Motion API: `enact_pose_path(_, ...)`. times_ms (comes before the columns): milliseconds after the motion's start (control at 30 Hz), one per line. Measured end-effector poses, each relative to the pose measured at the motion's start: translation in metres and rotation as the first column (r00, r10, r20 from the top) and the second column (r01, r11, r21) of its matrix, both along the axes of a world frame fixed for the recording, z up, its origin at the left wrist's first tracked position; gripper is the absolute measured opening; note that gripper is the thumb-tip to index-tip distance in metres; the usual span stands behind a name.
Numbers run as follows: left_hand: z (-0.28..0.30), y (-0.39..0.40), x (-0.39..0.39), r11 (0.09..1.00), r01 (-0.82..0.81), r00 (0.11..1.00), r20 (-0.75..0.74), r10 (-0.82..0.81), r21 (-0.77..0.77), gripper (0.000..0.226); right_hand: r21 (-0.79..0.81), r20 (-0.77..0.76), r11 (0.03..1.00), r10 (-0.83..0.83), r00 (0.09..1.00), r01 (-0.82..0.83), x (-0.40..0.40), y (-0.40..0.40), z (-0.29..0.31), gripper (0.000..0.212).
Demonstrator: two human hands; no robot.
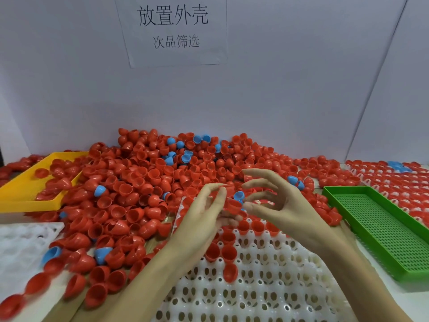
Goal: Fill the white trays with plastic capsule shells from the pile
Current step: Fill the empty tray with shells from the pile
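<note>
The white tray [267, 289] lies nearest, most sockets bare, with a few red shells [228, 253] seated along its far rows. Above its far edge the left hand [204, 217] has its fingers gathered near a red shell [233, 204], apparently pinching it, though motion blur hides the contact. The right hand [283, 205] hovers beside it, fingers spread and loosely curled. Beyond the tray sprawls the pile [162, 173] of red and some blue shells. Left of the tray sits a yellow tray [21, 189]; right, a green mesh tray [380, 226].
</note>
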State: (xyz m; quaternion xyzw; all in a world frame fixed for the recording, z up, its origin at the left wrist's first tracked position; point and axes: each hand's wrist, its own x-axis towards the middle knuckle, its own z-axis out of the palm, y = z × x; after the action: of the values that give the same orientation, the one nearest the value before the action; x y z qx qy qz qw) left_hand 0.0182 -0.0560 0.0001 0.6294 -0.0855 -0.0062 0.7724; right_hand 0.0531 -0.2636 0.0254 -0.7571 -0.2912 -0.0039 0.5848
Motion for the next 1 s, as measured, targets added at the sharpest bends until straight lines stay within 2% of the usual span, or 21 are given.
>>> enact_pose_path(67, -0.003, -0.005, -0.001, 0.994, 0.081, 0.995, -0.047, -0.085, -0.077, 0.038, -0.139, 0.076, 0.99, 0.003, 0.997, 0.007, 0.0, 0.003, -0.006, 0.054)
enact_pose_path(133, -0.005, -0.008, -0.002, 0.982, 0.142, 0.982, -0.108, -0.156, -0.121, 0.039, -0.246, 0.218, 0.962, -0.061, 0.974, 0.115, 0.001, 0.005, -0.012, 0.045)
enact_pose_path(200, 0.0, -0.007, -0.002, 0.965, 0.199, 0.959, -0.171, -0.227, -0.17, 0.038, -0.249, 0.291, 0.95, -0.113, 0.95, 0.189, 0.002, 0.005, -0.012, 0.036)
enact_pose_path(233, 0.004, -0.004, -0.002, 0.967, 0.21, 0.954, -0.185, -0.235, -0.146, 0.037, -0.241, 0.298, 0.949, -0.126, 0.946, 0.203, 0.004, 0.003, -0.011, 0.035)
enact_pose_path(300, 0.012, 0.011, 0.002, 0.991, 0.129, 0.978, -0.164, -0.131, -0.026, 0.039, -0.233, 0.305, 0.946, -0.147, 0.941, 0.223, 0.007, -0.004, -0.009, 0.036)
enact_pose_path(367, 0.02, 0.037, 0.01, 0.995, -0.098, 0.989, -0.114, 0.093, -0.038, 0.046, -0.251, 0.311, 0.938, -0.154, 0.938, 0.238, 0.009, -0.009, -0.008, 0.034)
enact_pose_path(400, 0.025, 0.054, 0.012, 0.965, -0.245, 0.966, -0.112, 0.234, -0.097, 0.05, -0.262, 0.312, 0.936, -0.149, 0.938, 0.236, 0.01, -0.009, -0.009, 0.031)
enact_pose_path(467, 0.031, 0.092, 0.016, 0.841, -0.479, 0.878, -0.156, 0.453, -0.253, 0.06, -0.275, 0.31, 0.936, -0.132, 0.942, 0.221, 0.01, -0.007, -0.011, 0.026)
enact_pose_path(500, 0.031, 0.109, 0.018, 0.786, -0.523, 0.852, -0.18, 0.491, -0.33, 0.068, -0.286, 0.307, 0.934, -0.122, 0.944, 0.214, 0.01, -0.006, -0.012, 0.024)
enact_pose_path(533, 0.031, 0.121, 0.021, 0.773, -0.517, 0.855, -0.176, 0.488, -0.368, 0.078, -0.298, 0.304, 0.932, -0.113, 0.946, 0.207, 0.009, -0.004, -0.013, 0.022)
enact_pose_path(567, 0.03, 0.131, 0.021, 0.804, -0.501, 0.865, -0.175, 0.469, -0.32, 0.085, -0.313, 0.307, 0.927, -0.104, 0.946, 0.204, 0.009, -0.002, -0.014, 0.021)
enact_pose_path(633, 0.032, 0.14, 0.02, 0.873, -0.463, 0.885, -0.138, 0.445, -0.153, 0.082, -0.339, 0.32, 0.918, -0.096, 0.943, 0.208, 0.009, 0.0, -0.015, 0.02)
enact_pose_path(700, 0.028, 0.137, 0.018, 0.923, -0.351, 0.936, -0.048, 0.348, -0.159, 0.072, -0.342, 0.319, 0.917, -0.093, 0.943, 0.206, 0.009, 0.001, -0.015, 0.018)
enact_pose_path(733, 0.029, 0.13, 0.014, 0.953, -0.299, 0.953, 0.038, 0.302, -0.053, 0.065, -0.339, 0.315, 0.918, -0.093, 0.944, 0.204, 0.01, 0.001, -0.016, 0.017)
enact_pose_path(767, 0.032, 0.119, 0.011, 0.951, -0.275, 0.959, 0.115, 0.26, 0.141, 0.052, -0.334, 0.311, 0.921, -0.094, 0.946, 0.202, 0.01, 0.0, -0.016, 0.016)
enact_pose_path(833, 0.034, 0.094, 0.003, 0.849, -0.168, 0.972, 0.229, 0.058, 0.502, 0.025, -0.32, 0.305, 0.923, -0.112, 0.946, 0.213, 0.012, -0.002, -0.015, 0.016)
enact_pose_path(867, 0.036, 0.079, -0.002, 0.789, -0.077, 0.972, 0.223, -0.077, 0.609, 0.018, -0.316, 0.307, 0.922, -0.125, 0.944, 0.225, 0.013, -0.004, -0.014, 0.015)
enact_pose_path(933, 0.037, 0.051, -0.013, 0.649, 0.087, 0.929, 0.173, -0.327, 0.756, 0.017, -0.319, 0.322, 0.915, -0.14, 0.936, 0.247, 0.015, -0.008, -0.014, 0.014)
enact_pose_path(1000, 0.032, 0.032, -0.02, 0.47, 0.127, 0.864, 0.135, -0.484, 0.873, 0.019, -0.323, 0.333, 0.911, -0.145, 0.932, 0.257, 0.016, -0.011, -0.014, 0.013)
